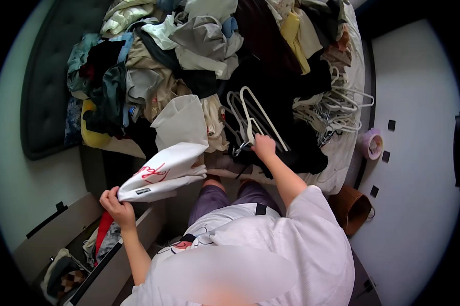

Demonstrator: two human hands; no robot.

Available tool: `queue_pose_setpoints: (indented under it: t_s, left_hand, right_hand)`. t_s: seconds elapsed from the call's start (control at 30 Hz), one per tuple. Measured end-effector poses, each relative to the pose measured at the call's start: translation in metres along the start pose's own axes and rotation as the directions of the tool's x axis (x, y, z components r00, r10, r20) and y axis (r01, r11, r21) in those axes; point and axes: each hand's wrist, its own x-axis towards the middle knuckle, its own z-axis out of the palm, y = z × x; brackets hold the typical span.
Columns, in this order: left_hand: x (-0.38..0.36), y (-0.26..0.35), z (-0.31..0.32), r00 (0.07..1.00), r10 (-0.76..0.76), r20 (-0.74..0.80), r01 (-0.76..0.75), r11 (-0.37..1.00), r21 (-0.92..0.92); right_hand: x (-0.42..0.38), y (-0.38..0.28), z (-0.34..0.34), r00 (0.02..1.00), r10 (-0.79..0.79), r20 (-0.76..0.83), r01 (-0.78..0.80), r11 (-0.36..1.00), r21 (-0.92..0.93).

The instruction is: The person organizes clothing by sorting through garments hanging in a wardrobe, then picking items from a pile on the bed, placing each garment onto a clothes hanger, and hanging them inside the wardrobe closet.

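My left hand (118, 206) is closed on the lower end of a white cloth piece with red lettering (161, 176). A small dark label shows near the held edge, and the cloth's upper part spreads pale and flat towards the bed. My right hand (264, 148) has its fingers closed round the lower end of a white clothes hanger (258, 115). Grey hangers (233, 109) lie just left of it, and metal hooks stick out beside my fingers. Black clothing (281, 102) lies under the hangers.
Heaped clothes (204, 41) cover the bed in front of me. White hangers (337, 104) are piled at its right edge. An open drawer (100, 273) with clothes stands at lower left. A brown basket (350, 209) and a pink container (373, 144) are on the right.
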Motion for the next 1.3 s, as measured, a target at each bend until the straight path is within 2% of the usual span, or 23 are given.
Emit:
queue_pose_setpoints:
  t_s: [0.03, 0.1, 0.13, 0.17, 0.3, 0.33, 0.37, 0.47, 0.5, 0.57, 0.63, 0.7, 0.77, 0.8, 0.87, 0.9, 0.97, 1.03, 1.1, 1.17, 1.23, 1.27, 1.3]
  left_hand:
    - [0.003, -0.001, 0.001, 0.995, -0.063, -0.079, 0.062, 0.998, -0.009]
    - [0.009, -0.004, 0.005, 0.907, -0.421, -0.017, 0.400, 0.873, -0.280]
    - [0.007, -0.014, 0.018, 0.904, -0.423, -0.066, 0.356, 0.829, -0.430]
    - [0.011, -0.013, 0.022, 0.892, -0.450, -0.047, 0.379, 0.801, -0.463]
    - [0.033, -0.007, 0.050, 0.866, -0.500, -0.006, 0.344, 0.606, -0.717]
    - [0.041, -0.003, 0.058, 0.815, -0.579, 0.034, 0.328, 0.413, -0.850]
    - [0.048, 0.001, 0.064, 0.763, -0.640, 0.093, 0.282, 0.200, -0.938]
    - [0.070, 0.002, 0.057, 0.643, -0.660, 0.389, 0.317, -0.233, -0.919]
    - [0.074, -0.004, 0.060, 0.677, -0.597, 0.431, 0.311, -0.298, -0.902]
    - [0.082, -0.010, 0.059, 0.702, -0.508, 0.500, 0.336, -0.383, -0.860]
    - [0.086, -0.013, 0.059, 0.751, -0.415, 0.514, 0.419, -0.303, -0.856]
    - [0.090, -0.014, 0.065, 0.799, -0.310, 0.515, 0.483, -0.179, -0.857]
    - [0.089, -0.020, 0.073, 0.695, -0.227, 0.682, 0.663, -0.163, -0.731]
    - [0.090, -0.023, 0.077, 0.679, -0.180, 0.712, 0.701, -0.127, -0.701]
    - [0.095, -0.027, 0.078, 0.632, -0.082, 0.771, 0.774, 0.009, -0.633]
    - [0.098, -0.031, 0.083, 0.628, -0.060, 0.776, 0.774, -0.060, -0.631]
    - [0.103, -0.037, 0.095, 0.613, -0.008, 0.790, 0.774, -0.195, -0.602]
    - [0.117, -0.036, 0.095, 0.716, 0.028, 0.697, 0.684, -0.226, -0.694]
    - [0.131, -0.040, 0.104, 0.812, 0.021, 0.584, 0.580, -0.149, -0.801]
    - [0.150, -0.032, 0.092, 0.848, 0.107, 0.519, 0.530, -0.161, -0.832]
    - [0.165, -0.026, 0.095, 0.901, 0.161, 0.402, 0.419, -0.088, -0.904]
    - [0.174, -0.023, 0.098, 0.903, 0.169, 0.396, 0.409, -0.053, -0.911]
    - [0.182, -0.019, 0.100, 0.904, 0.181, 0.388, 0.397, -0.019, -0.918]
  right_hand:
    - [-0.003, 0.004, -0.014, 0.996, 0.036, -0.080, -0.031, 0.997, 0.064]
    - [-0.010, 0.012, -0.041, 0.966, 0.120, -0.229, -0.073, 0.976, 0.204]
    - [-0.015, 0.019, -0.053, 0.937, 0.150, -0.316, -0.054, 0.954, 0.294]
    - [-0.017, 0.025, -0.064, 0.899, 0.185, -0.397, -0.023, 0.925, 0.380]
    - [-0.020, 0.029, -0.098, 0.803, 0.347, -0.485, -0.068, 0.861, 0.503]
    - [-0.020, 0.028, -0.106, 0.844, 0.315, -0.434, -0.047, 0.850, 0.525]
    - [-0.021, 0.022, -0.115, 0.867, 0.218, -0.448, -0.013, 0.909, 0.417]
    - [-0.022, 0.000, -0.137, 0.912, -0.031, -0.409, 0.063, 0.996, 0.065]
    - [-0.022, -0.010, -0.144, 0.920, -0.004, -0.393, 0.014, 1.000, 0.022]
    - [-0.021, -0.028, -0.149, 0.915, 0.139, -0.380, -0.202, 0.971, -0.130]
    - [-0.020, -0.038, -0.146, 0.881, 0.204, -0.427, -0.332, 0.909, -0.251]
    - [-0.016, -0.038, -0.140, 0.843, 0.281, -0.458, -0.409, 0.889, -0.206]
    - [-0.014, -0.041, -0.146, 0.776, 0.326, -0.540, -0.481, 0.860, -0.172]
    - [-0.013, -0.042, -0.151, 0.721, 0.360, -0.591, -0.530, 0.837, -0.137]
    - [-0.015, -0.049, -0.163, 0.628, 0.391, -0.673, -0.597, 0.797, -0.094]
    - [-0.017, -0.053, -0.169, 0.642, 0.402, -0.653, -0.608, 0.785, -0.115]
    - [-0.022, -0.061, -0.176, 0.687, 0.293, -0.665, -0.564, 0.792, -0.233]
    - [-0.025, -0.076, -0.191, 0.635, 0.339, -0.694, -0.592, 0.791, -0.155]
    - [-0.028, -0.090, -0.205, 0.537, 0.327, -0.778, -0.527, 0.850, -0.007]
    - [-0.031, -0.111, -0.224, 0.488, 0.235, -0.841, -0.115, 0.972, 0.205]
    - [-0.048, -0.151, -0.250, 0.730, 0.318, -0.605, 0.087, 0.835, 0.544]
    - [-0.055, -0.183, -0.260, 0.788, 0.230, -0.572, 0.235, 0.746, 0.623]
    - [-0.067, -0.200, -0.265, 0.896, 0.156, -0.417, 0.198, 0.699, 0.687]
